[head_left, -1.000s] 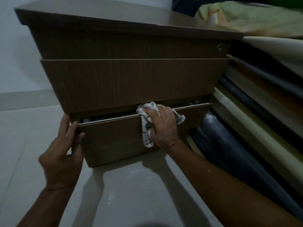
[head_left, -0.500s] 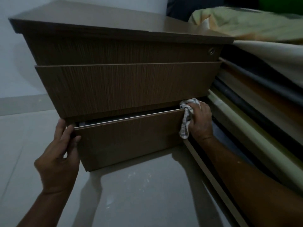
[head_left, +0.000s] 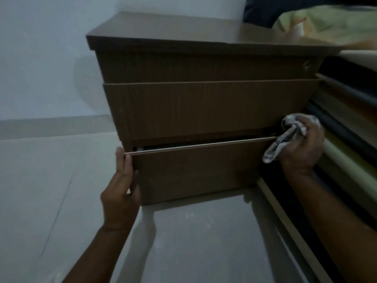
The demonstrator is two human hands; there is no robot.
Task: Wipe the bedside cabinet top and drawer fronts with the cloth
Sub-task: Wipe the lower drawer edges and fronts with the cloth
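The brown wooden bedside cabinet (head_left: 204, 107) stands against the wall with its bare top (head_left: 183, 29) in view. Its bottom drawer (head_left: 200, 170) is pulled out a little, leaving a dark gap above its front. My left hand (head_left: 120, 190) grips the left edge of that drawer front. My right hand (head_left: 304, 148) holds a crumpled checked cloth (head_left: 285, 137) at the top right corner of the same drawer front. A tail of the cloth hangs down over the front. The middle drawer front above is closed.
A bed frame and mattress edges (head_left: 346, 139) run along the right, close to the cabinet side. Rumpled yellow-green bedding (head_left: 330, 23) lies at the top right, touching the cabinet top. A pale tiled floor (head_left: 51, 201) spreads to the left and in front.
My right hand slid the cloth along the bottom drawer's top edge from the middle to the right corner. The view shifted, so the cabinet sits further right. My left hand kept its hold.
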